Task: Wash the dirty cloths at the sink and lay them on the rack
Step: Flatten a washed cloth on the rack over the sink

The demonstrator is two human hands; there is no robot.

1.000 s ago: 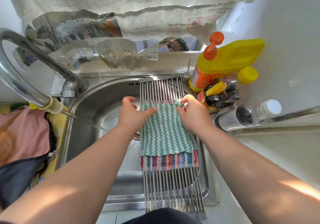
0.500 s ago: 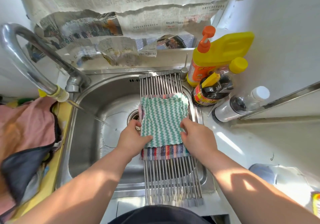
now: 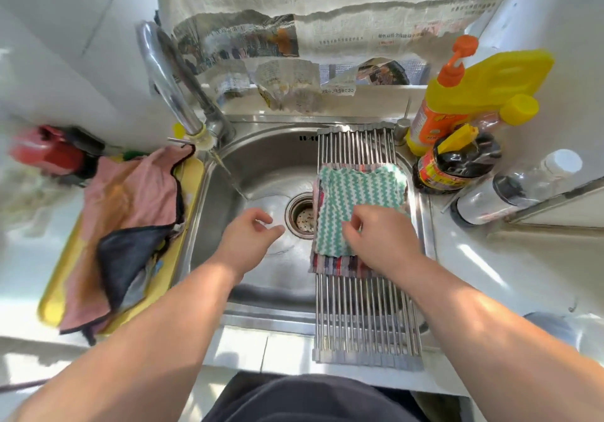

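A green-and-white zigzag cloth (image 3: pixel 356 192) lies flat on the steel roll-up rack (image 3: pixel 362 317) over the sink's right half, on top of a striped multicolour cloth (image 3: pixel 333 264) whose edge shows below it. My right hand (image 3: pixel 380 241) hovers at the green cloth's near right part, fingers loosely curled, holding nothing. My left hand (image 3: pixel 248 238) hangs over the sink basin (image 3: pixel 261 173), fingers relaxed and empty, left of the drain (image 3: pixel 302 219). A pile of pink and dark cloths (image 3: pixel 127 225) sits on a yellow tray (image 3: pixel 54 307) left of the sink.
The tap (image 3: pixel 173 84) arches over the sink's left rear, and a thin stream of water runs from it. A yellow pump bottle (image 3: pixel 474 91), a dark jar (image 3: pixel 454 166) and a clear bottle (image 3: pixel 519 189) crowd the right counter. Newspaper (image 3: pixel 327 13) covers the back wall. A red object (image 3: pixel 49 156) lies far left.
Both hands have let go of the green cloth's near corners. My left hand moved left over the basin; my right hand lifted slightly. The view swung left, showing the cloth pile.
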